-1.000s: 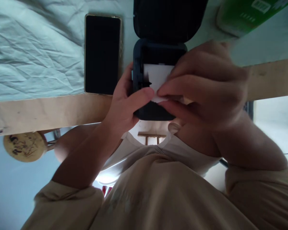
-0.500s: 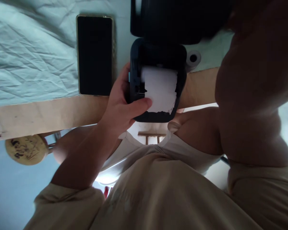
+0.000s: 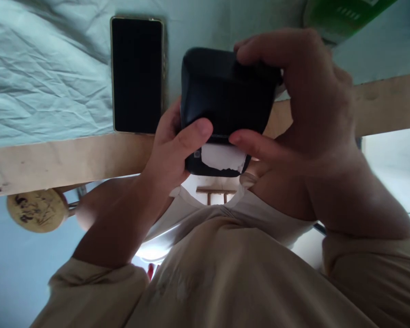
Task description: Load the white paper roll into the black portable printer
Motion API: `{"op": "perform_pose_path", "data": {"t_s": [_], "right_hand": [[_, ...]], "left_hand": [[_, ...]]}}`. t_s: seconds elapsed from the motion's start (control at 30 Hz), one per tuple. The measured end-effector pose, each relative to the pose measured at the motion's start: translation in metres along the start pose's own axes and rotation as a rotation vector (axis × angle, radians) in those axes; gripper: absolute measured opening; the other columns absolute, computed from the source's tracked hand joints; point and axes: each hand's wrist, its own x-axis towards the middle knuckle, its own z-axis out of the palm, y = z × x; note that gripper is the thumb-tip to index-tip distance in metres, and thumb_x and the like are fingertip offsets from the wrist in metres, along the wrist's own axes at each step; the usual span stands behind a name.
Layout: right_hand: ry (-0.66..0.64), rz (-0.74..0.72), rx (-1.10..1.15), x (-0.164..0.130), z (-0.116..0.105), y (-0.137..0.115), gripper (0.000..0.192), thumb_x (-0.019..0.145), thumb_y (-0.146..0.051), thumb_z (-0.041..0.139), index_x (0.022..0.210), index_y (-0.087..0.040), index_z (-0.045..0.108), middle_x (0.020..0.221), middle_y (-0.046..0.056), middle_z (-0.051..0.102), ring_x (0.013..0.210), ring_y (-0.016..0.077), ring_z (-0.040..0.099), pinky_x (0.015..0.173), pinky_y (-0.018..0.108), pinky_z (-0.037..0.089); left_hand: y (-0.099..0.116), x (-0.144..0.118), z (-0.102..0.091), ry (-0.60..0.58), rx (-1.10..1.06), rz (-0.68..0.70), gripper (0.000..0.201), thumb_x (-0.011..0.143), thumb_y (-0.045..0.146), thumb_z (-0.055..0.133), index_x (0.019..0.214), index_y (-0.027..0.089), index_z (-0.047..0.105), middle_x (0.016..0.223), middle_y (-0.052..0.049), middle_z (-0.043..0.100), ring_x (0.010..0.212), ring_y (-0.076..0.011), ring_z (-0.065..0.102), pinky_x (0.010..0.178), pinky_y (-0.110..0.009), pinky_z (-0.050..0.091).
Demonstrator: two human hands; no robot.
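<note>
Two hands: the left hand [image 3: 172, 146] and right hand [image 3: 323, 107] grip one black case [image 3: 194, 165] from opposite sides, an arrangement that seems to keep it level.
Left thumb: laid on the lid [image 3: 222, 100] near its front left; the other fingers wrap the left side, partly hidden, so the case is pinched between them, probably as the steadying hold.
Right fingers: spread wide, thumb on the lid's front edge, forefinger over the far right corner; the span appears to bear on the lid front and back. Undersides of the outer fingers: cannot tell.
Case position: at the near table edge, above the lap, lid down; full latching cannot be judged.
Paper: a white strip [image 3: 222, 157] with a ragged end lies out past the lid's front edge, apparently so that its end stays free.
Phone [image 3: 137, 75]: flat on the cloth [image 3: 48, 82], left of the case, well clear of the grip.
Green package [image 3: 341, 18]: beyond the right hand, apart from it.
</note>
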Motion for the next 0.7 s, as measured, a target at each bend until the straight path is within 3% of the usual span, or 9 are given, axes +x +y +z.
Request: {"op": "perform_pose_path", "data": {"t_s": [0.1,0.23,0.33,0.4,0.53,0.63,0.7], "right_hand": [[-0.014,0.074,0.028,0.0,0.003,-0.001,0.056,0.102,-0.059,0.054,0.137,-0.016,0.058,0.138,0.009,0.068,0.135,0.025,0.065,0.114,0.045,0.05],[0.08,-0.003,-0.005,-0.004,0.007,0.004,0.058,0.101,-0.066,0.053,0.136,-0.02,0.059,0.142,0.006,0.066,0.144,0.0249,0.059,0.12,0.045,0.047],[0.108,0.019,-0.051,-0.007,0.006,0.007,0.051,0.102,-0.06,0.054,0.136,-0.023,0.061,0.146,0.004,0.063,0.142,0.0206,0.059,0.121,0.04,0.046],[0.127,0.022,-0.046,-0.008,0.004,0.009,0.048,0.103,-0.054,0.052,0.136,-0.021,0.063,0.141,0.006,0.063,0.138,0.0195,0.06,0.119,0.037,0.048],[0.125,-0.026,-0.027,-0.009,0.0,0.013,0.05,0.102,-0.051,0.053,0.136,-0.017,0.064,0.131,0.009,0.062,0.13,0.0182,0.061,0.114,0.035,0.052],[0.069,-0.136,0.003,-0.01,-0.001,0.017,0.055,0.099,-0.053,0.058,0.139,-0.015,0.062,0.134,0.011,0.06,0.13,0.0174,0.061,0.111,0.033,0.054],[0.054,-0.198,-0.006,-0.01,-0.002,0.018,0.059,0.098,-0.054,0.062,0.14,-0.013,0.061,0.136,0.014,0.059,0.13,0.018,0.06,0.112,0.034,0.053]], "left_hand": [[-0.003,-0.002,-0.002,-0.024,0.014,0.088,0.026,0.081,0.032,0.087,0.1,0.021,0.075,0.083,0.001,0.069,0.067,-0.0114,0.063,0.057,-0.024,0.052],[-0.003,-0.003,-0.002,-0.04,-0.012,0.149,0.028,0.081,0.032,0.088,0.103,0.022,0.075,0.092,0.0,0.076,0.081,-0.0145,0.071,0.064,-0.026,0.058],[0.001,-0.001,0.006,-0.105,-0.093,0.061,0.028,0.092,0.045,0.076,0.105,0.02,0.074,0.114,-0.005,0.08,0.122,-0.0223,0.072,0.094,-0.031,0.063],[0.001,0.001,0.012,-0.077,-0.144,0.044,0.034,0.102,0.048,0.058,0.101,0.018,0.074,0.119,-0.005,0.08,0.135,-0.0222,0.067,0.113,-0.035,0.057],[-0.007,0.007,0.01,0.005,-0.103,0.104,0.044,0.108,0.046,0.045,0.1,0.019,0.078,0.121,-0.001,0.081,0.129,-0.0204,0.069,0.121,-0.036,0.053],[-0.013,0.009,0.0,0.034,-0.097,0.105,0.037,0.104,0.049,0.054,0.097,0.022,0.078,0.125,-0.003,0.08,0.134,-0.0239,0.066,0.117,-0.038,0.056],[-0.013,0.009,-0.005,0.056,-0.11,0.093,0.029,0.101,0.045,0.062,0.086,0.024,0.076,0.116,-0.001,0.082,0.128,-0.023,0.068,0.114,-0.037,0.058]]}}
